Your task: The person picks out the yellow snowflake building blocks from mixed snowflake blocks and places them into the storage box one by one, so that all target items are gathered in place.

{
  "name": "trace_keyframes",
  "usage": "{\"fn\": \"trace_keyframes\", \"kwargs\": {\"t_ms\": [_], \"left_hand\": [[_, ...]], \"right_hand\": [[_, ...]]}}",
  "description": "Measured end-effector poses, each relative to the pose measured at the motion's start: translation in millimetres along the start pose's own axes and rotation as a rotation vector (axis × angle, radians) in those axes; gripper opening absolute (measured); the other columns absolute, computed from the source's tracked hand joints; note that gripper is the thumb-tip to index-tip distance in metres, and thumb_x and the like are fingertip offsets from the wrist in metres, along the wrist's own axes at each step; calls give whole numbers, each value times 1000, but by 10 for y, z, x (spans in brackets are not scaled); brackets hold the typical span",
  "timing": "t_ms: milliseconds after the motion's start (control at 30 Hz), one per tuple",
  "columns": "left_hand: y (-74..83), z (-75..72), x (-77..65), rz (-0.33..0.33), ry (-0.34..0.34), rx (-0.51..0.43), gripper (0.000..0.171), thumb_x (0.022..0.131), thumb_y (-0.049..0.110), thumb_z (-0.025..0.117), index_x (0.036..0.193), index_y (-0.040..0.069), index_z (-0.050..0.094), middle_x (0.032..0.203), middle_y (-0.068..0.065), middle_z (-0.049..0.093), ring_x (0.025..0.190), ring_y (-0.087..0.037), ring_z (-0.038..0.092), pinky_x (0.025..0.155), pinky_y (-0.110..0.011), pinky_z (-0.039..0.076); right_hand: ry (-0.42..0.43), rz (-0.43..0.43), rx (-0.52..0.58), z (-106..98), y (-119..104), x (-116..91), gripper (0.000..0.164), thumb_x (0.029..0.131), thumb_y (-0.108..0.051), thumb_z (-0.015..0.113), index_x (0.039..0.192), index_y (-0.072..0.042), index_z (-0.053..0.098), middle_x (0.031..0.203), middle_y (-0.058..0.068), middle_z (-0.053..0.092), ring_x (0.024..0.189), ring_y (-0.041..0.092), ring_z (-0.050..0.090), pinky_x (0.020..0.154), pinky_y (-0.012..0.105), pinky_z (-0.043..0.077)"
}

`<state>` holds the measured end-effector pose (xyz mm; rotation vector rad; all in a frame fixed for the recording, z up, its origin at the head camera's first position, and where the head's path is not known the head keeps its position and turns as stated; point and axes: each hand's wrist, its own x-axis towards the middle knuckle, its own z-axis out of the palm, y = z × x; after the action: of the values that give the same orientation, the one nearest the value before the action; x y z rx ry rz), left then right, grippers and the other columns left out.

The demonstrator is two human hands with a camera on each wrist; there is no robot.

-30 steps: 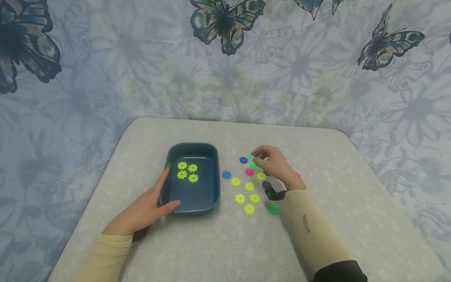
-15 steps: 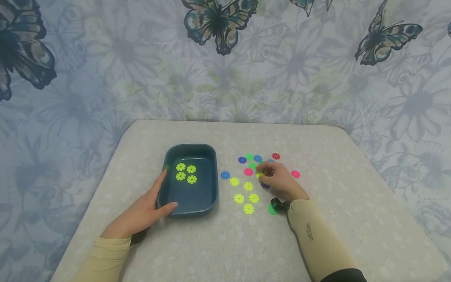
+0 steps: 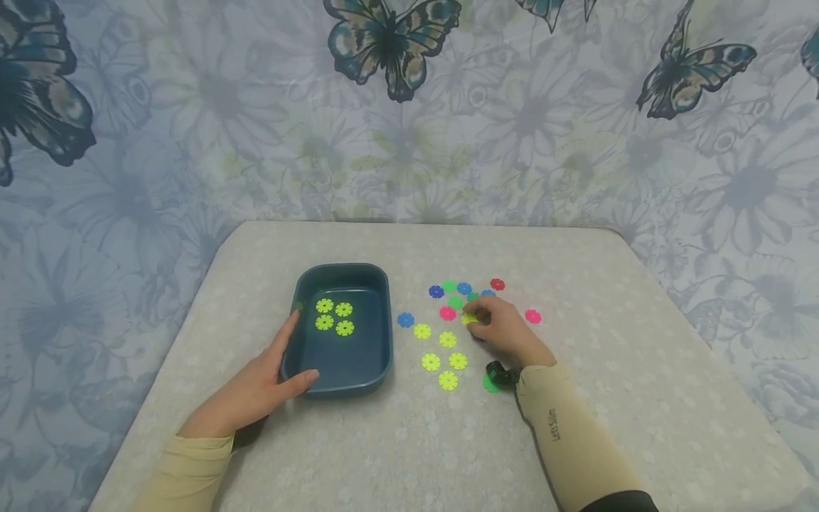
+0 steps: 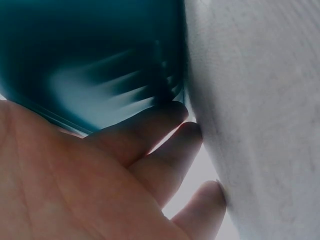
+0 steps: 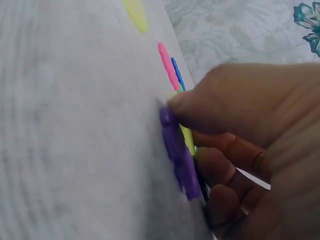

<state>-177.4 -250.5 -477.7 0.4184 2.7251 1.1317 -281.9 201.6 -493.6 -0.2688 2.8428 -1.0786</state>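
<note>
My left hand (image 3: 249,391) holds the dark blue-green tray (image 3: 345,373) at its near left side. Its thumb lies over the rim and its other fingers lie along the outer wall (image 4: 100,85). Several yellow flower-shaped discs (image 3: 344,328) lie inside the tray. To the right, my right hand (image 3: 508,331) is down at the table, thumb and index finger pinching a yellow flower-shaped disc (image 3: 469,319), partly hidden by the fingers. A purple disc (image 5: 177,150) lies close beside the thumb in the right wrist view; the hand mostly hides it in the head view.
Several more yellow discs (image 3: 448,380) lie between tray and right hand. Blue (image 3: 406,320), pink (image 3: 448,313), green (image 3: 456,303) and red (image 3: 498,284) discs are scattered around them. A green disc (image 3: 490,382) lies under the right wrist's camera (image 3: 502,373). A patterned wall stands behind the table (image 3: 358,455).
My right hand has come down and nearer from above the far green discs to the yellow disc, where its fingers have closed. My left hand stays on the tray.
</note>
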Motion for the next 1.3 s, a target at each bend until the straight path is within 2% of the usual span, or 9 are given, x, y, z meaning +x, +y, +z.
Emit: {"fn": "trace_keyframes", "kwargs": {"t_ms": [500, 700, 933, 1300], "left_hand": [[58, -30, -15, -7, -9, 10, 103, 99, 52, 64, 164, 34, -14, 173, -16, 6, 151, -52, 25, 111, -72, 33], [52, -26, -15, -5, -13, 10, 103, 99, 53, 64, 164, 35, -14, 173, -16, 6, 151, -52, 25, 111, -72, 33], [44, -16, -11, -9, -11, 12, 103, 99, 54, 63, 164, 36, -14, 173, -17, 6, 151, -52, 26, 110, -72, 34], [28, -6, -10, -14, -10, 8, 102, 99, 53, 63, 164, 38, -14, 172, -17, 6, 150, -53, 27, 110, -73, 34]], "right_hand": [[10, -112, -120, -1, -71, 16, 34, 91, -11, 72, 124, -9, 71, 112, 3, 65, 101, 22, 59, 92, 41, 54], [-10, -110, -128, 0, -88, 6, 36, 88, -7, 70, 124, -10, 71, 107, 3, 62, 97, 21, 56, 89, 37, 52], [-3, -153, -164, 2, -103, 7, 38, 86, -5, 68, 124, -5, 70, 107, 6, 63, 94, 22, 56, 86, 38, 53], [0, -134, -173, 19, -112, 17, 39, 83, -3, 69, 122, -4, 70, 101, 5, 61, 91, 22, 53, 81, 35, 51]]}}
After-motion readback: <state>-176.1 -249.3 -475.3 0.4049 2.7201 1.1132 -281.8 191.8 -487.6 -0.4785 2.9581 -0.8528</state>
